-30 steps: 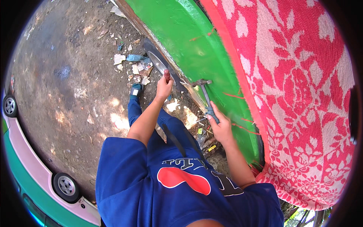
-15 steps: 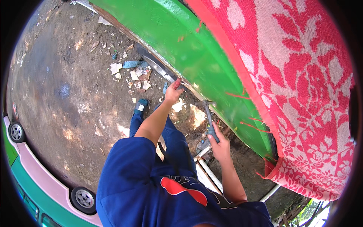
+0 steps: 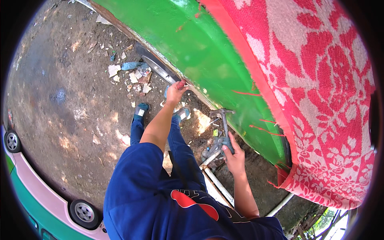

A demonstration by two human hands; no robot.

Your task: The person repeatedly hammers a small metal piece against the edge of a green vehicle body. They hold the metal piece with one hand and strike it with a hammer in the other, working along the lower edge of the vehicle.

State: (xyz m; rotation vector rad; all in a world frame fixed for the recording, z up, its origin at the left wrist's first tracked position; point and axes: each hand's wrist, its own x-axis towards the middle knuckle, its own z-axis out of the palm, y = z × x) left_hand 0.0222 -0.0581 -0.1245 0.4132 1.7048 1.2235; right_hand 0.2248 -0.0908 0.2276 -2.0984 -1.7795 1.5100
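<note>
My right hand is wrapped round the grip of a claw hammer, its metal head up beside the lower edge of a green car body panel. My left hand is closed around a red-handled tool against that same edge, farther along the panel. The tool's working end is hidden, so I cannot tell its kind. Just beyond my left hand, the wheel shows under the panel's edge.
A red and white floral cloth drapes over the car on the right. Broken flakes and a blue rag litter the dirt ground. White pipes stand by my legs. Another car, pink and teal, is at lower left.
The hammer has swung away from the panel's edge and its head now stands more upright and turned. My left hand stays at the edge with the red-handled tool. The view has shifted slightly.
</note>
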